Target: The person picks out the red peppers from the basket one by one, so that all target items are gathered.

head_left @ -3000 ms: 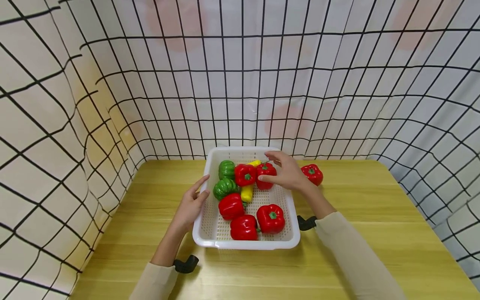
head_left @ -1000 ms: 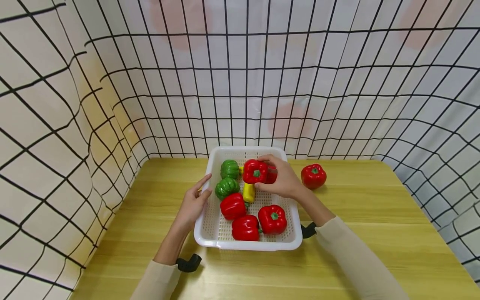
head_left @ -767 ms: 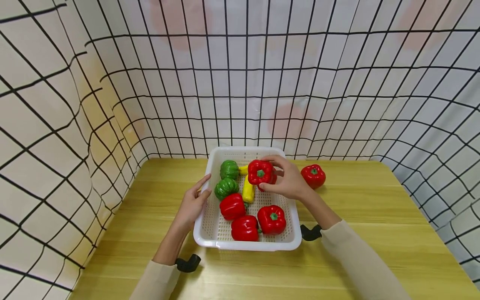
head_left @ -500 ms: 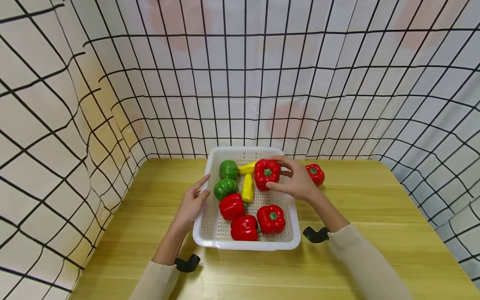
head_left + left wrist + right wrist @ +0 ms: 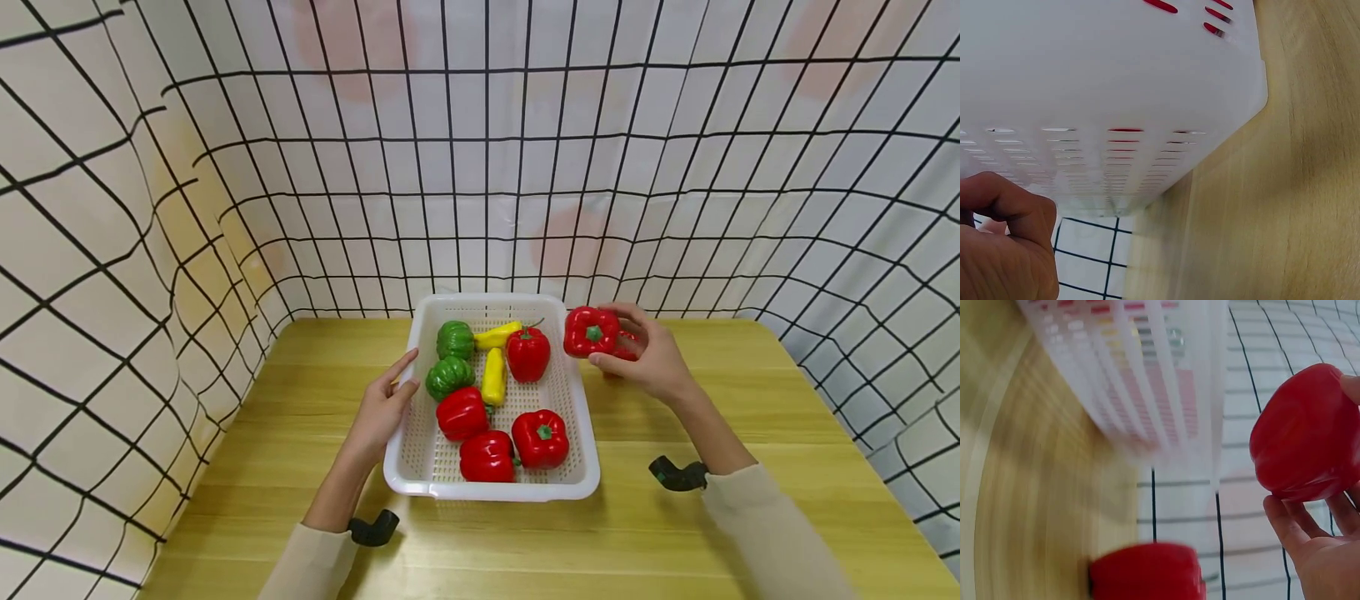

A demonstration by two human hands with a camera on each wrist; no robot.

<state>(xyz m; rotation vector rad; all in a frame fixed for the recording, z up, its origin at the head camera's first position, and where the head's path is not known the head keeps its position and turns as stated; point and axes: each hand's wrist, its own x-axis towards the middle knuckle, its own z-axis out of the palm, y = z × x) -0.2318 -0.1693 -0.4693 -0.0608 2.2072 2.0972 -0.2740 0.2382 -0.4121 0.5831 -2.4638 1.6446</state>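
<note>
My right hand (image 5: 660, 360) holds a red bell pepper (image 5: 591, 332) between thumb and fingers, raised just past the right rim of a white plastic basket (image 5: 491, 490). The right wrist view shows this pepper from the side, fingertips touching its underside. My left hand (image 5: 378, 410) grips the basket's left rim; its curled fingers show beside the slotted wall (image 5: 1085, 69) in the left wrist view. Inside the basket lie several red bell peppers (image 5: 541, 439), two green ribbed vegetables (image 5: 450, 378) and two yellow ones (image 5: 494, 377).
Another red bell pepper (image 5: 1147, 575) lies on the wooden table (image 5: 480, 550) right of the basket, mostly behind my right hand in the head view. A white cloth with black grid lines (image 5: 487, 167) hangs at the back and sides.
My right hand has taken a red bell pepper from the basket's far right part and moved it rightward over the rim. The left hand has stayed at the left rim.
</note>
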